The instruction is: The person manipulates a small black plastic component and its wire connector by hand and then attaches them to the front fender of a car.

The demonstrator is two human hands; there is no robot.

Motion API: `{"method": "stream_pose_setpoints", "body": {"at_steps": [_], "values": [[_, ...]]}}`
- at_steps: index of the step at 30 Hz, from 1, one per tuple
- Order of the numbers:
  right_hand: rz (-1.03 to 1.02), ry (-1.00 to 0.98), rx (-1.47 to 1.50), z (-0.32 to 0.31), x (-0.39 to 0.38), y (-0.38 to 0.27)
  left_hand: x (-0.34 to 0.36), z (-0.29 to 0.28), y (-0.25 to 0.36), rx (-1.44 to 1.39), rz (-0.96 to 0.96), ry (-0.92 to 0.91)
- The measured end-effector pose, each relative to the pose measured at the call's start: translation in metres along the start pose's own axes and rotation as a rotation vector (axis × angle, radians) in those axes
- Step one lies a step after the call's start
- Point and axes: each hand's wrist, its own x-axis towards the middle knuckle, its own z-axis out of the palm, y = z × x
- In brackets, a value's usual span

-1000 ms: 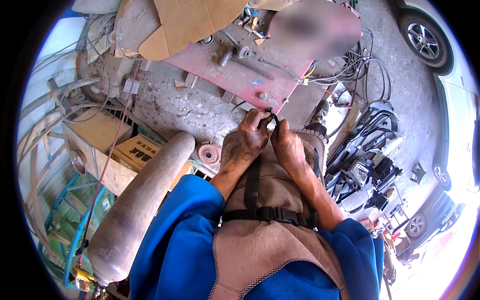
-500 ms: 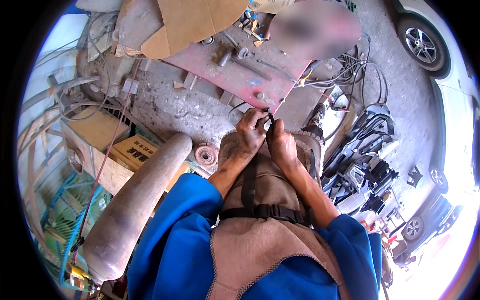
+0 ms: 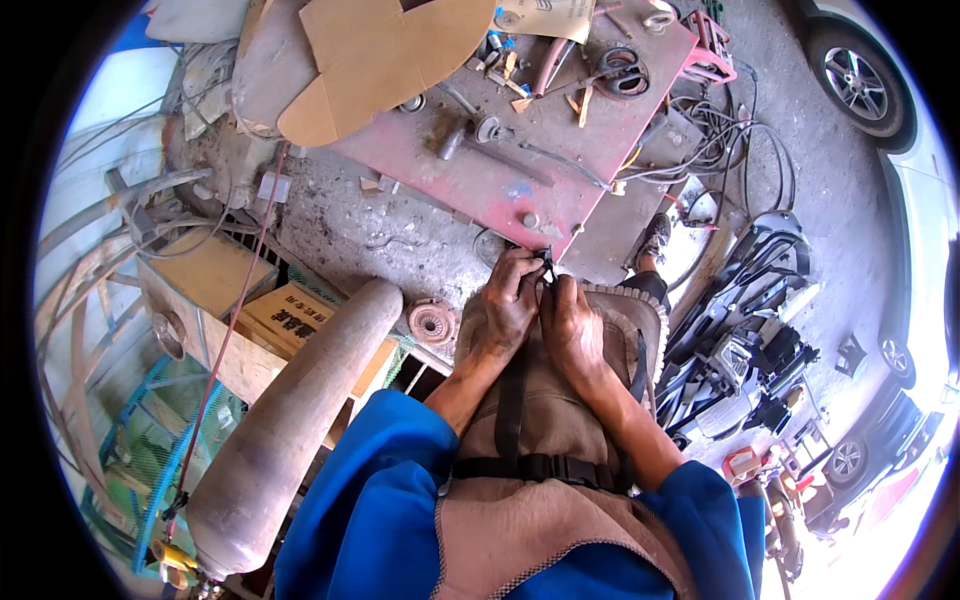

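My hands meet over my lap, just short of the near corner of the red metal table (image 3: 450, 180). Fingers of my left hand (image 3: 512, 302) pinch a black strap end with a small dark fitting (image 3: 545, 258). My right hand (image 3: 573, 328) is closed on the same strap, touching the left; its fingertips are partly hidden. A flat black strap (image 3: 510, 415) runs down the brown apron (image 3: 550, 515) to a black waist belt with a buckle (image 3: 545, 467). I cannot make out the exact shape of the fitting.
On the table lie black-handled scissors (image 3: 622, 75), a hammer-like tool (image 3: 455, 138) and cardboard (image 3: 385, 50). A long grey cylinder (image 3: 290, 440) leans at left by a wooden box (image 3: 205, 330) and a round ribbed disc (image 3: 432, 322). Cables (image 3: 735, 150) and black plastic parts (image 3: 745, 340) lie right.
The view has shifted, so the whole scene sits lower and slightly to the right. My hands still hold the strap close together, with its dark fitting turned differently at the fingertips.
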Motion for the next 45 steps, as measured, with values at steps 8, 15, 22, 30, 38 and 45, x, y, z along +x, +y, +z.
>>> {"method": "stream_pose_setpoints", "body": {"at_steps": [8,15,22,30,38,45], "values": [[0.061,-0.005,-0.007,0.003,-0.001,-0.003,-0.002,-0.004,-0.012,0.061,-0.001,-0.104],[0.074,-0.005,-0.048,0.011,-0.002,0.002,0.002,-0.006,-0.007,0.065,-0.062,-0.155],[0.112,0.051,0.059,0.012,0.001,-0.001,0.000,-0.006,-0.011,-0.014,-0.107,-0.123],[0.120,0.034,0.002,0.011,0.000,-0.004,0.005,-0.009,-0.008,-0.018,-0.089,-0.161],[0.109,0.037,-0.118,0.018,-0.001,0.000,0.008,-0.008,-0.002,-0.061,-0.111,-0.170],[0.166,-0.047,-0.170,0.011,0.000,-0.009,0.007,-0.008,-0.005,0.019,-0.067,-0.153]]}}
